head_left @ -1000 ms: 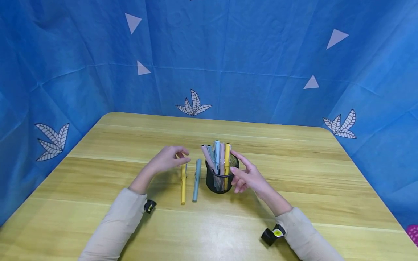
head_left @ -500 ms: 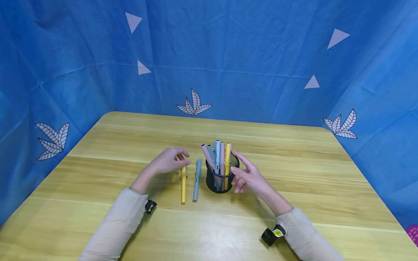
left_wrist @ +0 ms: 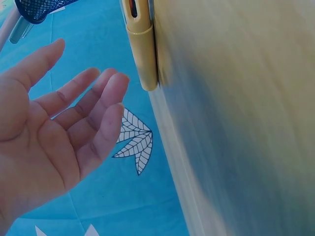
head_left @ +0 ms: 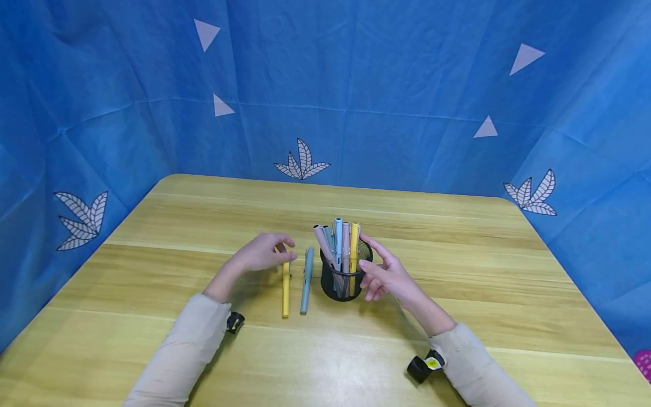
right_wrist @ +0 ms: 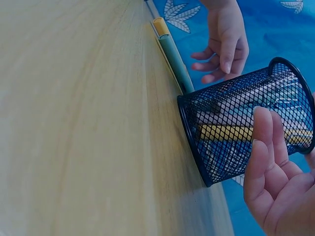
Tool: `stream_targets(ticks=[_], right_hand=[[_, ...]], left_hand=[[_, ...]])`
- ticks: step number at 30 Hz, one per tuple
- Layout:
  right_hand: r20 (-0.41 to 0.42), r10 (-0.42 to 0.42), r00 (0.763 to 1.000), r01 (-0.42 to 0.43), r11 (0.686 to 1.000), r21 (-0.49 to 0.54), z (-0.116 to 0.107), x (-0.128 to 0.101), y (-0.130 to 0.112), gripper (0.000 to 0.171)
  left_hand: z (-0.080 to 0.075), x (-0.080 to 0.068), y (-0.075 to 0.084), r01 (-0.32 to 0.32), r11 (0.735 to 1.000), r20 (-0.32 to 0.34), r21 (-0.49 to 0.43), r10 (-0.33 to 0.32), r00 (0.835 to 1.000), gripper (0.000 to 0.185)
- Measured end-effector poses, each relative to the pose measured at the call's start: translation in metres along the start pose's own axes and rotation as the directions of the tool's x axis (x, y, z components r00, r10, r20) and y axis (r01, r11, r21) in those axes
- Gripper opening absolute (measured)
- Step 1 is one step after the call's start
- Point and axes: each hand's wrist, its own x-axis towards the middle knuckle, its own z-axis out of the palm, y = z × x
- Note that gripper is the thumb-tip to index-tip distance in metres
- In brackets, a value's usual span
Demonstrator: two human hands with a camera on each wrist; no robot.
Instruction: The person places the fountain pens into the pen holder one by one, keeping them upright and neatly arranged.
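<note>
In the head view my left hand [head_left: 261,251] hovers palm down at the upper end of a yellow pen [head_left: 286,291] lying on the table. Its fingers are loosely bent, and the left wrist view shows nothing in the palm. A blue-green pen [head_left: 307,281] lies just to the right, roughly parallel. Farther right stands a black mesh pen holder [head_left: 333,285] with several upright pens in lilac, blue and yellow [head_left: 354,240]. My right hand [head_left: 389,277] holds the holder's right side, thumb at the near rim and index finger at the far rim.
The wooden table [head_left: 458,271] has rounded far corners. A blue curtain [head_left: 386,85] with white triangles and leaf prints hangs behind it and along both sides. Black wrist cameras [head_left: 419,368] sit by both beige sleeves [head_left: 178,353].
My left hand has sunk slightly toward the yellow pen's upper end. The right hand, the pen holder and the pens have stayed in place.
</note>
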Motion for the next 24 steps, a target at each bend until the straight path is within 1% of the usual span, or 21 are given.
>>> stream_targets(ticks=[6,10,13,17,20,24], right_hand=[[0.003,-0.008,1.0,0.008,1.0,0.0,0.0,0.0003,0.0002,0.061],[0.001,-0.005,1.0,0.005,1.0,0.0,0.0005,0.0,-0.0002,0.061],[-0.001,-0.002,1.0,0.002,1.0,0.0,0.0007,-0.0003,-0.0004,0.061],[-0.001,-0.002,1.0,0.002,1.0,0.003,0.0007,-0.0004,0.0,0.061],[0.002,-0.004,1.0,0.004,1.0,0.004,0.0006,-0.0003,0.0003,0.061],[0.002,-0.008,1.0,0.008,1.0,0.005,0.0004,-0.0002,-0.0001,0.061]], left_hand=[[0.001,0.0005,0.0011,0.055,0.998,0.071,-0.003,-0.055,0.996,0.041],[0.0027,0.0008,0.0005,0.092,0.996,0.109,0.014,-0.093,0.99,0.05],[0.0042,0.0005,0.0,0.121,0.992,0.139,0.016,-0.122,0.983,0.06],[0.0065,-0.0002,0.0009,0.172,0.985,0.183,-0.007,-0.168,0.969,0.07],[0.0075,0.0002,0.0018,0.191,0.982,0.197,-0.008,-0.185,0.963,0.074],[0.0072,0.0017,0.003,0.184,0.983,0.178,0.009,-0.183,0.967,0.077]])
